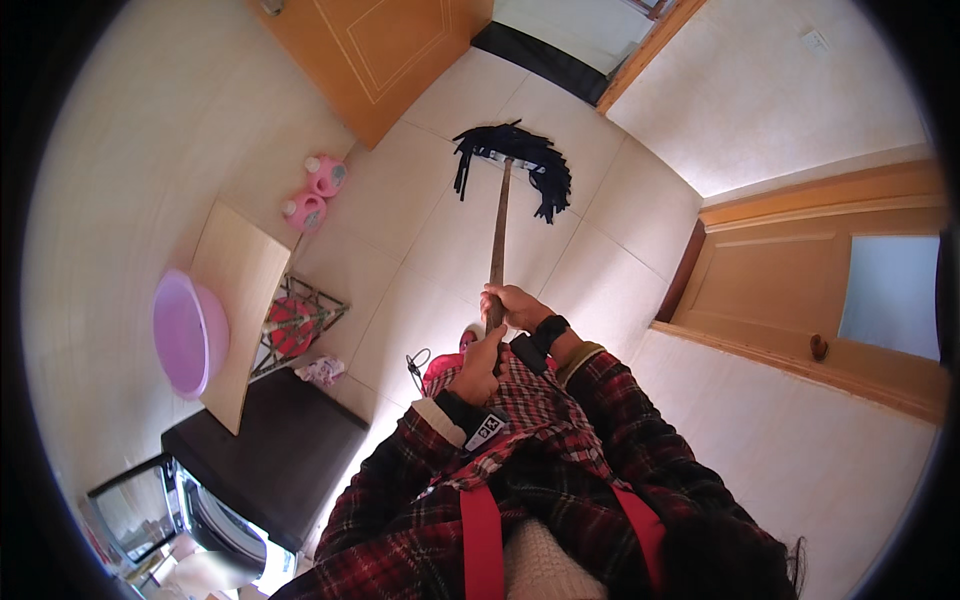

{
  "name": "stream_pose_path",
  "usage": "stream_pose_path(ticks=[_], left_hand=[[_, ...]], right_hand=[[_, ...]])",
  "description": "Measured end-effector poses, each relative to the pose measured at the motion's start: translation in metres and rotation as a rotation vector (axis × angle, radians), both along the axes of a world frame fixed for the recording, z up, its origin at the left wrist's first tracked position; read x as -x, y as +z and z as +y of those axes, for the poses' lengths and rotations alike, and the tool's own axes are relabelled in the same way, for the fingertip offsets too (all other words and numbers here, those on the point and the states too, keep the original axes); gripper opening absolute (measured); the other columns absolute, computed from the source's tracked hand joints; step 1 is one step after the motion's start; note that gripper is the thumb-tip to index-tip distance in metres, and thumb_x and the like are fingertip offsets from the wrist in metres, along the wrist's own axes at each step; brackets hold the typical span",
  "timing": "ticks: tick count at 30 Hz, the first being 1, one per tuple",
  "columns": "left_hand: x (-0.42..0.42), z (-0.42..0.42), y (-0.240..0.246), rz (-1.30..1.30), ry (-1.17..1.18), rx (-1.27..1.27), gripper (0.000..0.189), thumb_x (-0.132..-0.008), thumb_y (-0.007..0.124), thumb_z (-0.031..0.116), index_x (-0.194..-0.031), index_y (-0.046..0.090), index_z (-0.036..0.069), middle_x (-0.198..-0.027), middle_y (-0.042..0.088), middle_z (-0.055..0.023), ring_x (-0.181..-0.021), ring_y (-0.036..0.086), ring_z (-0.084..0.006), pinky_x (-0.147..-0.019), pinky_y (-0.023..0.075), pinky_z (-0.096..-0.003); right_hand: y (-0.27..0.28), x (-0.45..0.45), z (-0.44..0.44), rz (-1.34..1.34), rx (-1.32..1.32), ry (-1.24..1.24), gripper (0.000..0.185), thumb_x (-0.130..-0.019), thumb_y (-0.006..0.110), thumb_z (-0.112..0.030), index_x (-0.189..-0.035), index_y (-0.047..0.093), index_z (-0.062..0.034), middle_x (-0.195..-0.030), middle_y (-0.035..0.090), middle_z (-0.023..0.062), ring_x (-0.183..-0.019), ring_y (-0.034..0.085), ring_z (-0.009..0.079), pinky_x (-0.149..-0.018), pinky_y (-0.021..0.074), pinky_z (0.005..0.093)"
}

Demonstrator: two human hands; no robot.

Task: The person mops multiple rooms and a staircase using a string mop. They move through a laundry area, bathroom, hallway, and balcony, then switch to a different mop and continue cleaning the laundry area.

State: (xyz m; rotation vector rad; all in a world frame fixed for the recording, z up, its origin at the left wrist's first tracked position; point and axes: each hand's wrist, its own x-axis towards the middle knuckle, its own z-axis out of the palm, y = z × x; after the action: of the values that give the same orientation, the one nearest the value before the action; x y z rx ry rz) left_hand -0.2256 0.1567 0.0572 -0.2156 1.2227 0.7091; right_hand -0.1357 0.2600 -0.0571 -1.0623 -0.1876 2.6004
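Observation:
Both hands grip the wooden handle [499,232] of a mop. My right hand [519,306] is wrapped around it farther out, with a dark band on the wrist. Closer to my body, my left hand [478,369] closes on the upper end, and a band with a printed tag circles that wrist. The handle slopes away from me to the mop head [551,165], whose dark fabric strips lie fanned in an arc on the tiled floor [390,217]. A pale clamp bar joins the strips to the handle.
Two pink jugs [306,211] stand by the left wall. Nearby, a purple basin [187,334] sits on a small wooden-topped table [244,262]. Left of me is a dark cabinet or bench [277,450]. An orange-brown door [390,52] stands ajar ahead; another door [780,277] is at right.

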Motion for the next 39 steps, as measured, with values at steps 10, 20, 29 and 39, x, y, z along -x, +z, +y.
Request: stream_pose_path(ticks=[10,20,29,39], left_hand=[[-0.013,0.03,0.016,0.04,-0.136,-0.056,0.031,-0.08,0.059,0.036,-0.072,0.046,0.009,-0.051,0.041,0.0029,-0.038,0.034,-0.0062,-0.032,0.0264,-0.021],[0.0,0.044,0.024,0.077,-0.169,-0.029,0.034,-0.078,0.061,0.037,-0.064,0.047,0.01,-0.051,0.043,0.0022,-0.039,0.036,-0.0069,-0.034,0.0283,-0.0222],[0.047,0.033,0.065,-0.03,-0.131,-0.025,0.026,-0.081,0.058,0.029,-0.07,0.047,0.009,-0.052,0.041,0.0017,-0.038,0.035,-0.0065,-0.033,0.026,-0.0197],[-0.018,0.061,0.048,0.034,-0.246,0.03,0.031,-0.08,0.058,0.037,-0.066,0.044,0.013,-0.051,0.04,0.0028,-0.039,0.036,-0.0096,-0.036,0.0252,-0.0246]], right_hand=[[0.016,-0.019,0.01,0.006,-0.041,-0.157,0.018,-0.089,0.043,-0.018,-0.074,0.042,-0.0066,-0.063,0.046,0.0032,-0.059,0.047,0.0173,-0.063,0.0439,0.0348],[0.011,-0.015,0.024,0.13,0.122,-0.25,0.016,-0.089,0.044,-0.016,-0.079,0.039,-0.0049,-0.068,0.047,0.0068,-0.064,0.049,0.021,-0.066,0.0454,0.0406],[0.058,0.018,0.013,-0.026,-0.115,-0.075,0.024,-0.089,0.042,-0.021,-0.073,0.044,-0.0031,-0.069,0.049,0.009,-0.067,0.051,0.024,-0.069,0.0447,0.0383],[0.06,-0.04,0.04,-0.092,0.058,-0.056,0.027,-0.092,0.038,-0.022,-0.072,0.044,-0.0042,-0.065,0.049,0.0053,-0.065,0.05,0.0202,-0.068,0.0438,0.0332]])
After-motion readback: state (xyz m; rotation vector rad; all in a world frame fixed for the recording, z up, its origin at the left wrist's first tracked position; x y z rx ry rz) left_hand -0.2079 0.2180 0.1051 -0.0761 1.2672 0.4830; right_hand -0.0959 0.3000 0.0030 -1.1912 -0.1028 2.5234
